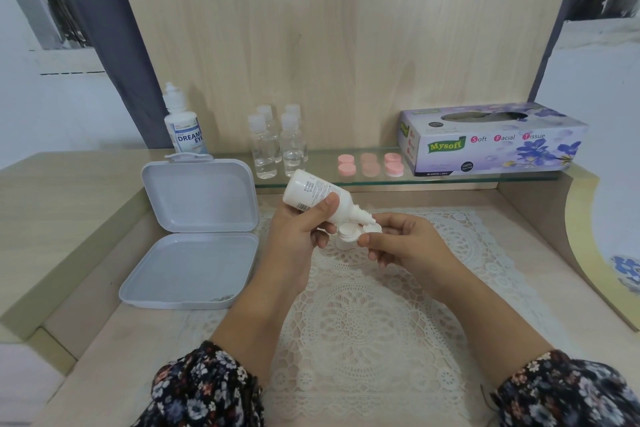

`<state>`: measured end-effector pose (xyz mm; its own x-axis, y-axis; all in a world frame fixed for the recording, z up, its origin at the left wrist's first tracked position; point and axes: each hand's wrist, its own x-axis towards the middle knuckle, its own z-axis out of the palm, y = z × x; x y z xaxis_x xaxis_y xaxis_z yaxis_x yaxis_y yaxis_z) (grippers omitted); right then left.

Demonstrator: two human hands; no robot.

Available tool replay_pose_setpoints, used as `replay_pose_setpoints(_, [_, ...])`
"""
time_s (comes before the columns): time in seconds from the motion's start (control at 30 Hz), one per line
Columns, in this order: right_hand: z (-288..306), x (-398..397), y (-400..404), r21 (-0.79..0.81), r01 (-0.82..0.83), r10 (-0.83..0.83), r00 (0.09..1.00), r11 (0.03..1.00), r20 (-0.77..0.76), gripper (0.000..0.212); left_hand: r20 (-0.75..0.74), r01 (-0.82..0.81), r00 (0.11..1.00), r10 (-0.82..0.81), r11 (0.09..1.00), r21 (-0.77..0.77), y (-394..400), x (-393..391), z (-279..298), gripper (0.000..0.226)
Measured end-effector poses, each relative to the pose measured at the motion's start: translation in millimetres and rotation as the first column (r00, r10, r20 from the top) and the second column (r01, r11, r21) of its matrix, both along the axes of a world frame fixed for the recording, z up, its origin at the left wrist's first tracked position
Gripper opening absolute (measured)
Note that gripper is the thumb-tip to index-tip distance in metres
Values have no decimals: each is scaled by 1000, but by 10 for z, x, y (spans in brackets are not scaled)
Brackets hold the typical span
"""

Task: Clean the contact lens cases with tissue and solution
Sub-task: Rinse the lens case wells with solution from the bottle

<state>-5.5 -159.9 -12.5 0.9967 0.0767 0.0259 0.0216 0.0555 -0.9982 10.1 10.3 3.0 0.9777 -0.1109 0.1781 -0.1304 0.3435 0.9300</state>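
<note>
My left hand point(304, 236) grips a white solution bottle point(313, 196), tilted with its nozzle pointing down and right. The nozzle tip sits just above an open white contact lens case point(348, 234). My right hand point(405, 243) pinches that case by its right well, above the lace mat point(363, 315). On the glass shelf lie several pink lens case caps point(370, 165) and a purple tissue box point(491, 139).
An open grey plastic box point(194, 236) lies at the left, lid leaning back. A second solution bottle point(185, 121) and several small clear bottles point(277, 146) stand on the glass shelf point(450, 180). A wooden panel rises behind.
</note>
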Motion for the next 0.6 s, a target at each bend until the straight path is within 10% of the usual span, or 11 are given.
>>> replay_pose_setpoints(0.37, [18,-21,9,-23,20,-20,1000,1000,-7,22,-179,-76,983,37,974,-215,-10,44,-10,70])
replay_pose_setpoints(0.6, [6,-39,-11,-92,22,-25,999,996,-35,21,-340,-83,938,-68,908,-410,39,58,38,40])
